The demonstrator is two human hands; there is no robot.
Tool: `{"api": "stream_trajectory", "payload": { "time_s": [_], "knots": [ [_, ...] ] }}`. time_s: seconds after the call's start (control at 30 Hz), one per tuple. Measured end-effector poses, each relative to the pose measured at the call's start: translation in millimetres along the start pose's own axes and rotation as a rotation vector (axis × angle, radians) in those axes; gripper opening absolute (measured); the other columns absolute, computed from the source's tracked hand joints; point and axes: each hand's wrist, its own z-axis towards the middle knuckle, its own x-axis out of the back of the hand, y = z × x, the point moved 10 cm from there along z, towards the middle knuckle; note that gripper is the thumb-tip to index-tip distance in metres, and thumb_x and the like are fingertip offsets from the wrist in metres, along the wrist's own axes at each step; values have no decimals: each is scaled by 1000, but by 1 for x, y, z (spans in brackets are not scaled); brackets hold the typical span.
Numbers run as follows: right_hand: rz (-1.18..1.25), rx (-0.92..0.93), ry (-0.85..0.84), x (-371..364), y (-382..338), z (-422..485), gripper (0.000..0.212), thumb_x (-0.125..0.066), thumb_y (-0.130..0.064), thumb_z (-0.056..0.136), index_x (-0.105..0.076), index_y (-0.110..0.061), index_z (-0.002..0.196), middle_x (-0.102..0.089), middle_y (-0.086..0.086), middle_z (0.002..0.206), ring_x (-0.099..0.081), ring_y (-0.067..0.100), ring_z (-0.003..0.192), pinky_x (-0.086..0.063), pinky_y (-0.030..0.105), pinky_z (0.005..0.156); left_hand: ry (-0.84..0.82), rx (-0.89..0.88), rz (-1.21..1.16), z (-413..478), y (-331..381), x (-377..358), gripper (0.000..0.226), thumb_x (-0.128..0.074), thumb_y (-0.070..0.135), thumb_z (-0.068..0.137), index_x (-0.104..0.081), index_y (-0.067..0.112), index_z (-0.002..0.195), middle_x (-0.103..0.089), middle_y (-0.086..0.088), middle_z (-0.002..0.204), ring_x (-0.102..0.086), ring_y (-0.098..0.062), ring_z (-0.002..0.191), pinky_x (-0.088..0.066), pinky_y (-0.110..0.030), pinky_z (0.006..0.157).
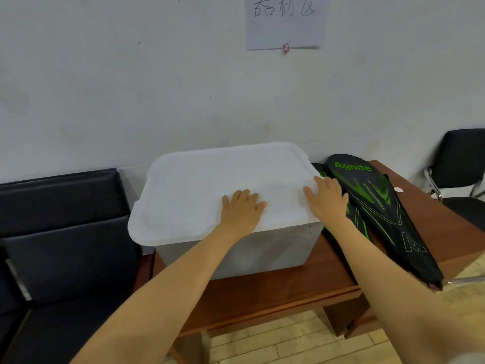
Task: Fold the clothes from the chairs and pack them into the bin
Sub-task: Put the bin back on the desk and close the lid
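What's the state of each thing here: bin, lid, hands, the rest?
bin: on table, closed, contents hidden
lid: seated on bin, both hands on it
left hand: flat on lid, fingers straight, holds nothing
right hand: fingers straight at lid's right edge, holds nothing
racket covers: lying on table, right of bin
paper: stuck to wall

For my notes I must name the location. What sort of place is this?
Likely an equipment corner of an office or sports room: a handwritten paper sign on the wall, black-and-green racket covers on the wooden table, a black sofa beside it.
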Motion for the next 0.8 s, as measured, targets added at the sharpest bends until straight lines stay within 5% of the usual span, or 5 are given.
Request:
{"api": "stream_trajectory", "payload": {
  "time_s": [0.17, 0.37, 0.47, 0.67, 0.8],
  "knots": [
    [-55, 60, 101, -3, -4, 18, 48, -38, -41, 99, -42, -17, 141, -35, 7, 151, -29, 25, 140, -33, 43, 104, -70, 45, -18, 19, -6, -15, 54, -14, 46, 102, -12, 25, 153, -3, 3, 161, 4, -17, 148, 0, -54, 117],
    [-104, 48, 19, -13, -7, 52, 49, -40, -40, 99, -38, -15, 141, -38, 11, 142, -36, 32, 128, -38, 44, 95, -97, 99, 4, 50, -7, -10, 59, -24, 52, 99, -20, 20, 148, -16, -2, 154, -7, -23, 145, -5, -66, 111],
    [-140, 8, 27, -11, 7, 68, 43, -41, -35, 99, -43, -11, 135, -41, 15, 133, -38, 34, 122, -38, 45, 93, -144, 187, 16, 70, -2, -18, 76, -19, 68, 92, -11, 21, 151, -4, -1, 158, 3, -26, 147, 0, -74, 105],
    [216, -175, -253, -40, 34, 112, 63, -47, -46, 95, -30, -11, 145, -33, 16, 145, -30, 36, 135, -30, 49, 108, -157, 209, 38, 88, -4, -31, 79, -10, 74, 89, 1, 29, 153, 11, 5, 161, 15, -24, 147, 6, -77, 102],
    [564, -351, -437, -64, 42, 119, 86, -58, -60, 83, -31, -6, 146, -44, 11, 143, -46, 31, 126, -40, 41, 99, -140, 208, 55, 91, -5, -31, 79, -10, 74, 88, 0, 29, 153, 10, 5, 161, 14, -23, 147, 4, -77, 102]
  ]
}}
